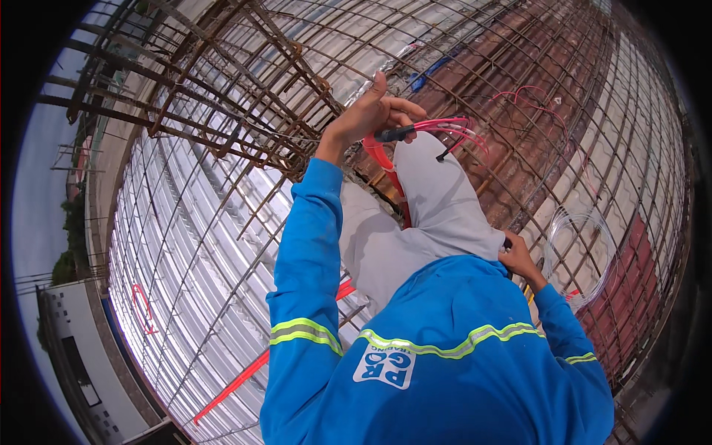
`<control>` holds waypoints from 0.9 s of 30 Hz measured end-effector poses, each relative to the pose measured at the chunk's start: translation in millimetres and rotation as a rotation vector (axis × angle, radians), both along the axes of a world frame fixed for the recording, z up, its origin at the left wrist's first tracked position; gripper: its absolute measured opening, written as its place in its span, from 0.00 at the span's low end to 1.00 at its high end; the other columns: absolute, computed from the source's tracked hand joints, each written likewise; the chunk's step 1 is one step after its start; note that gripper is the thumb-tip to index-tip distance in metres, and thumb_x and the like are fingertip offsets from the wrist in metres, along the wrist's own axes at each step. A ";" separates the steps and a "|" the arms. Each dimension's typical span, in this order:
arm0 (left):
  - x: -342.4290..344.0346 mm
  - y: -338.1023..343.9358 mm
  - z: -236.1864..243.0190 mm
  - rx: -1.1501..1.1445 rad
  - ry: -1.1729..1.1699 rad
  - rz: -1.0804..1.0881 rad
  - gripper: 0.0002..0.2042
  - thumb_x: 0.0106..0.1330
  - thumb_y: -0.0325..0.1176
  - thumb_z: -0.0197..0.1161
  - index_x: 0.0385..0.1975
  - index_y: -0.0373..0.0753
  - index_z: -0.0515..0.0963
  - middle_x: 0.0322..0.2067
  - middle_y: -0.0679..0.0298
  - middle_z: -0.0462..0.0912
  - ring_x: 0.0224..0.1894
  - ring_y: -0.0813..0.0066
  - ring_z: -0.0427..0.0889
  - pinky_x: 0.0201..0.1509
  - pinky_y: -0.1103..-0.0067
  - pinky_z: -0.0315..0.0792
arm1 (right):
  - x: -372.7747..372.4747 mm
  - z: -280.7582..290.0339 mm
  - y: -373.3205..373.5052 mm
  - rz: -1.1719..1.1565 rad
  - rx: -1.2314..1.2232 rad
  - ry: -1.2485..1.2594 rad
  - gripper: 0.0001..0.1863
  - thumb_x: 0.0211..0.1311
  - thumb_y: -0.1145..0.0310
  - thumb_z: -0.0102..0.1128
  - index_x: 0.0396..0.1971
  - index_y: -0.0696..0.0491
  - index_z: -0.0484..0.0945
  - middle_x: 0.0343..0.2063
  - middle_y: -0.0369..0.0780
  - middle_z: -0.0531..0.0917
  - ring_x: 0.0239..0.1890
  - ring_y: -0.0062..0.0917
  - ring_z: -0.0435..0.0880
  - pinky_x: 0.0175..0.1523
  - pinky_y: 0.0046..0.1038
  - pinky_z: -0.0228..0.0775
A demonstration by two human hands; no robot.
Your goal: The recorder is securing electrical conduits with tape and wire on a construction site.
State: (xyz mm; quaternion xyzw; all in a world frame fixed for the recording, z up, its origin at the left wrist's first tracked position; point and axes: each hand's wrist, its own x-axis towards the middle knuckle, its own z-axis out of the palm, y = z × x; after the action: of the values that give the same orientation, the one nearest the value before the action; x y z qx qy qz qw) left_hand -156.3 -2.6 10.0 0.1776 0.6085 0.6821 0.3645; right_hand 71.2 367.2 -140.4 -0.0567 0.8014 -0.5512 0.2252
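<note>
My left hand is raised, thumb up and fingers apart and slightly bent, just above and against a red conduit with black tape at its top; thin red and pink wires fan out from it. Whether it touches the conduit is unclear. The conduit runs down beside my grey-trousered legs. My right hand is closed at my right hip by the trouser pocket, on something dark that is mostly hidden.
A rebar grid covers silver corrugated decking and rusty sheets. Upright rebar cages stand at upper left. A coil of clear line lies right of me, red conduit lower left, a white building beyond.
</note>
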 end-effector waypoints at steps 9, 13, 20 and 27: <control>-9.8 5.8 -0.8 -0.350 0.370 0.178 0.46 0.57 0.74 0.29 0.47 0.33 0.75 0.35 0.62 0.81 0.41 0.73 0.77 0.50 0.77 0.66 | 14.4 -5.5 -2.8 -0.092 -0.335 -0.164 0.34 0.51 0.67 0.63 0.58 0.62 0.64 0.56 0.42 0.71 0.56 0.27 0.70 0.62 0.28 0.57; -17.3 -1.4 -22.5 -0.411 0.573 0.359 0.44 0.58 0.73 0.28 0.47 0.38 0.77 0.40 0.60 0.80 0.45 0.68 0.75 0.55 0.72 0.64 | 15.1 23.0 -2.7 -0.074 -0.449 -0.303 0.38 0.51 0.66 0.65 0.61 0.62 0.59 0.56 0.41 0.70 0.57 0.26 0.69 0.61 0.26 0.59; -2.0 -22.0 -35.1 -0.176 0.542 0.603 0.38 0.62 0.68 0.37 0.51 0.37 0.74 0.44 0.54 0.78 0.51 0.68 0.75 0.57 0.74 0.67 | 0.8 -18.1 -14.1 -0.022 0.164 0.525 0.17 0.47 0.72 0.56 0.39 0.64 0.76 0.39 0.47 0.78 0.43 0.36 0.78 0.49 0.28 0.66; 98.5 -91.1 -32.7 -0.328 0.727 0.783 0.19 0.66 0.45 0.55 0.47 0.36 0.74 0.42 0.58 0.81 0.47 0.70 0.79 0.54 0.75 0.70 | -10.7 -6.5 13.5 -0.008 -0.017 -0.066 0.16 0.53 0.72 0.59 0.42 0.62 0.77 0.37 0.39 0.82 0.43 0.22 0.77 0.49 0.24 0.66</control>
State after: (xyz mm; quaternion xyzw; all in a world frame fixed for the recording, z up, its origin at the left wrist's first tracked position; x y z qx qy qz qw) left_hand -57.9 -93.7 -22.7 0.1028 0.8138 0.5578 -0.1267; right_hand 60.5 380.7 -146.9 -0.0371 0.7891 -0.5604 0.2487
